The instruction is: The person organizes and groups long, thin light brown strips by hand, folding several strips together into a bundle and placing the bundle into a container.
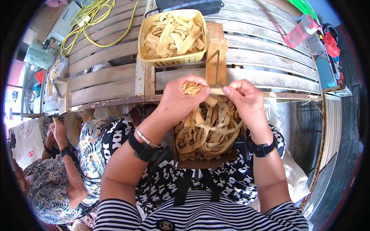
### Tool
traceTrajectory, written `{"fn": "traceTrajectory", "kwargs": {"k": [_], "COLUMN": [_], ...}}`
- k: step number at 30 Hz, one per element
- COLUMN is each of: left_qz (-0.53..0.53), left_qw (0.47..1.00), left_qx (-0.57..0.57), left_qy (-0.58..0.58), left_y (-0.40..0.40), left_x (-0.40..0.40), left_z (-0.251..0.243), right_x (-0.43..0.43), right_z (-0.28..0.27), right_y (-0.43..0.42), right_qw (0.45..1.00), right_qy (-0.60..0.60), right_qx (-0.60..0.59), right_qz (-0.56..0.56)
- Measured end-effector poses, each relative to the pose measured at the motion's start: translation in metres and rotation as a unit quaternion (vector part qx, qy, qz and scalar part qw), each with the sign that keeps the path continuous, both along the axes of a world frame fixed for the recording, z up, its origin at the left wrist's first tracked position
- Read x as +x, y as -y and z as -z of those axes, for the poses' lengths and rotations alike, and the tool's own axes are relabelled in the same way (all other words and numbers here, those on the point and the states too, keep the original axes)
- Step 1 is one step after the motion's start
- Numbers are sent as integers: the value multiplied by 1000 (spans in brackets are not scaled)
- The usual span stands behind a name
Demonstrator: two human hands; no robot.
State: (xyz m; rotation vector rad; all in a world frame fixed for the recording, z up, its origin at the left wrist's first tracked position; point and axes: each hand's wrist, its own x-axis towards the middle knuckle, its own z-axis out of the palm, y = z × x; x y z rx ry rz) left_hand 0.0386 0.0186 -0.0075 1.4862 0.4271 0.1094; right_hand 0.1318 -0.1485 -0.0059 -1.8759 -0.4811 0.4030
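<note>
My left hand (185, 93) is closed around a bundle of pale yellow dried strips (190, 88), whose ends show at the curled fingers. A short strip (216, 91) spans the gap between my hands, its right end pinched by the thumb and fingers of my right hand (244, 96). Below my hands, a cardboard box (199, 164) on my lap holds a tangle of long, dried tan strips (214, 135). A blurred strip hangs across the top of this heap. Just beyond my hands, a slotted wooden block (217, 57) sits on the slatted table.
A yellow plastic basket (173, 61) of short, flat pieces stands on the slatted wooden table (266, 55). Coiled yellow cable (95, 17) lies left, a pink bottle (302, 31) right. Another person's hands (59, 132) are at the left. The table's front edge is rusty metal.
</note>
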Motion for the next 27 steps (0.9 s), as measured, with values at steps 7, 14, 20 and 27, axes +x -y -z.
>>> {"fn": "traceTrajectory", "kwargs": {"k": [7, 14, 20, 27], "left_qz": [-86, 163, 135, 68], "left_qw": [972, 979, 887, 991], "left_qx": [218, 113, 402, -93], "left_qy": [-4, -55, 183, -63], "left_y": [-5, -12, 10, 26], "left_x": [38, 9, -20, -11], "left_z": [50, 13, 11, 12], "right_x": [37, 18, -10, -26], "right_z": [20, 16, -4, -7], "right_y": [-19, -7, -1, -11], "right_qw": [939, 985, 974, 901], "right_qy": [220, 136, 205, 333], "right_qx": [-252, 101, 50, 33], "right_qz": [75, 45, -82, -275]}}
